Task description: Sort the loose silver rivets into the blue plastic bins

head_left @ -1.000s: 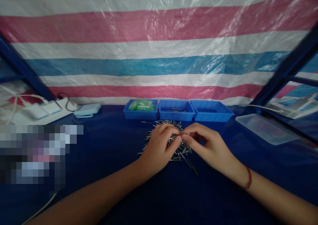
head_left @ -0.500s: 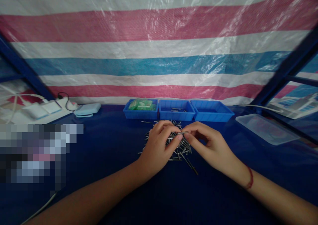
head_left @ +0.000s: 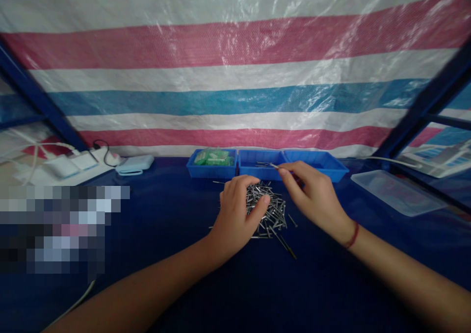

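Observation:
My right hand (head_left: 311, 188) pinches a thin silver metal pin (head_left: 274, 166) between thumb and fingertips, over the front edge of the middle blue bin (head_left: 262, 170). A few similar thin pieces lie inside that bin. My left hand (head_left: 235, 210) holds nothing; its thumb and fingers are spread around the left side of a pile of silver metal pins (head_left: 274, 213) on the dark blue table. Part of the pile is hidden behind this hand. A longer dark-tipped rod (head_left: 287, 247) sticks out of the pile's front, and one loose pin (head_left: 293, 220) lies to the right.
The left blue bin (head_left: 211, 172) contains green plastic packets (head_left: 211, 156); the right blue bin (head_left: 331, 175) adjoins the middle one. A translucent plastic lid (head_left: 397, 193) lies at the right. Left are a light blue case (head_left: 135, 165) and a white power strip (head_left: 79, 168) with cables.
My right hand has moved up and away from the left hand to the middle bin, carrying the pin. My left hand has let go of the pin and opened. The view shifted slightly.

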`<state>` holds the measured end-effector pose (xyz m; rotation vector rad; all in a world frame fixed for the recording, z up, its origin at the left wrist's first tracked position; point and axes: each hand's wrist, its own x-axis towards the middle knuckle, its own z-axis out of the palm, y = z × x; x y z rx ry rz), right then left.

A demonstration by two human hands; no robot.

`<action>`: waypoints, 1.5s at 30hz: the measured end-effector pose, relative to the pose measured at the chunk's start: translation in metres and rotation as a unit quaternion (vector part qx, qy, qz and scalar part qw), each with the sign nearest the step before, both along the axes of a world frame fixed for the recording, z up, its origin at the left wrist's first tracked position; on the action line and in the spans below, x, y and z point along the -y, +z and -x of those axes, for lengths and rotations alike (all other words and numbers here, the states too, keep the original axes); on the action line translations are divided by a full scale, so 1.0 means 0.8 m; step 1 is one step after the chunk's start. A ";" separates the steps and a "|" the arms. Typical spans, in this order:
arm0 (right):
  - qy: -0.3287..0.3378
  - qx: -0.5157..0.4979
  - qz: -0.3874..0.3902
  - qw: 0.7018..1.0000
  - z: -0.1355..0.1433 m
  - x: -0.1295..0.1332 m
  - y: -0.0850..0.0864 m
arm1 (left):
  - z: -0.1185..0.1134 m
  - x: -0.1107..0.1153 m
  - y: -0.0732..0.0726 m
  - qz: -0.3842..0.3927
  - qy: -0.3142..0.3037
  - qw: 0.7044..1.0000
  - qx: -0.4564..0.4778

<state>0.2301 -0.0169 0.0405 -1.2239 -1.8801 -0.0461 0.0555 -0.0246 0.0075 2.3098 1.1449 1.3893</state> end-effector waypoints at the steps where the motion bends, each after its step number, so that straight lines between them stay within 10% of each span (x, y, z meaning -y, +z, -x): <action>1: -0.032 0.015 -0.011 0.999 -0.002 -0.013 0.003 | 0.000 0.000 -0.001 0.001 0.000 1.000 -0.008; 6: -0.094 0.099 0.028 0.990 -0.009 -0.052 0.006 | 0.003 0.002 0.003 0.010 -0.001 0.996 -0.089; 16: -0.061 -0.002 0.115 0.992 -0.033 -0.001 -0.024 | -0.028 -0.006 0.021 -0.056 -0.122 0.944 -0.303; 26: -0.042 -0.032 0.089 0.995 -0.040 0.004 -0.017 | -0.078 0.005 0.017 -0.057 -0.046 0.899 -0.431; 36: 0.053 -0.179 0.168 0.968 -0.030 0.019 -0.007 | -0.031 0.013 0.035 0.029 -0.054 0.981 -0.185; 45: 0.195 -0.233 0.257 0.918 0.007 0.047 -0.010 | -0.003 0.020 0.021 0.068 -0.058 0.994 -0.065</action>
